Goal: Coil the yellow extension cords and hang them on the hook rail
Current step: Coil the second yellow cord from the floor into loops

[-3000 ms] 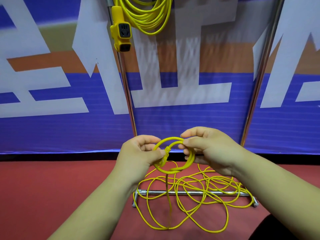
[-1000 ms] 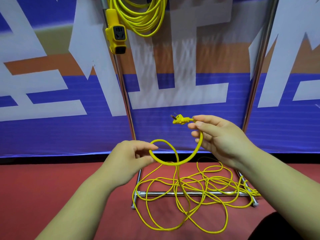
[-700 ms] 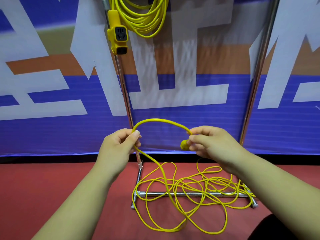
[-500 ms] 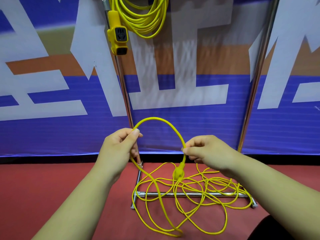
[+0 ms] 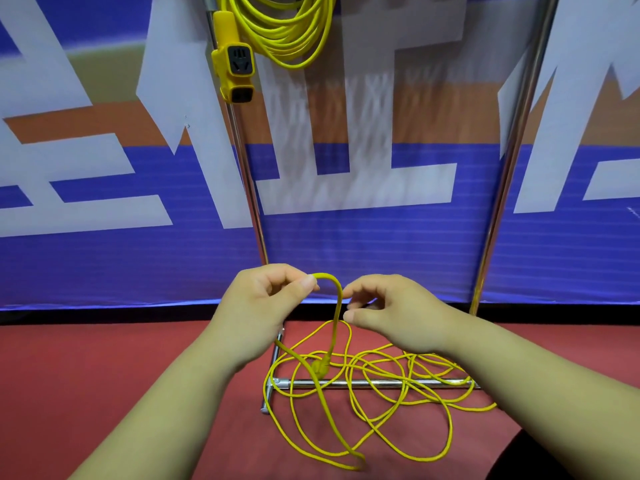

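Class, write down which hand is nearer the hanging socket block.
Left. The left hand is below the socket block, slightly to its right; the right hand is also below, but much farther right.

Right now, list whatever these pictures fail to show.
All in the head view:
Hung coil: top and hook cut off by the upper edge.
Plug: prongs blurred, too small.
Right hand: whether its fingers pinch the cord is unclear.
Base bar: right end hidden by the right forearm.

Matt red floor, shiny chrome metal rack – glossy yellow plastic-sheathed cord, smooth plastic socket block
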Demonstrator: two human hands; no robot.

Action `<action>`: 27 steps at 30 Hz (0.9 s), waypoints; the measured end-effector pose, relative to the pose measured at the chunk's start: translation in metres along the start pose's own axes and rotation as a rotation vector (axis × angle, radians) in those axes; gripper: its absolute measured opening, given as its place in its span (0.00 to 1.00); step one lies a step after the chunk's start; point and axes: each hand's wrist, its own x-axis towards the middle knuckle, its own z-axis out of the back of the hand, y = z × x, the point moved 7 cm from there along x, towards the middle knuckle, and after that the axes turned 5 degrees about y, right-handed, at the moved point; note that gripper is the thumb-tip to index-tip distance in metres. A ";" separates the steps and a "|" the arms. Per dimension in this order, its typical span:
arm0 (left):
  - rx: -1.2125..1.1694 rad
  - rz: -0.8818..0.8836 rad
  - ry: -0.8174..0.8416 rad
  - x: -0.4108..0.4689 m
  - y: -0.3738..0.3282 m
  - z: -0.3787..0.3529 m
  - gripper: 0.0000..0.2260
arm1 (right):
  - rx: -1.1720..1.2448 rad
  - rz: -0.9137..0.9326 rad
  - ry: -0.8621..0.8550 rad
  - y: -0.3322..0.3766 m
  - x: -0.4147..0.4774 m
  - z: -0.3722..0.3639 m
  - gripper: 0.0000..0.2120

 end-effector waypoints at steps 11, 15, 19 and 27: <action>-0.104 -0.021 0.003 0.001 0.004 -0.004 0.07 | -0.072 0.013 -0.005 0.009 0.000 0.009 0.08; -0.165 0.054 0.039 0.005 0.023 -0.003 0.03 | 0.433 -0.056 -0.138 0.007 -0.007 0.032 0.02; -0.192 0.132 0.019 0.008 0.036 -0.005 0.04 | 0.674 -0.153 -0.218 -0.001 -0.010 0.036 0.02; -0.284 0.221 0.237 0.001 0.028 -0.068 0.08 | 1.176 -0.109 -0.285 0.007 -0.001 0.024 0.05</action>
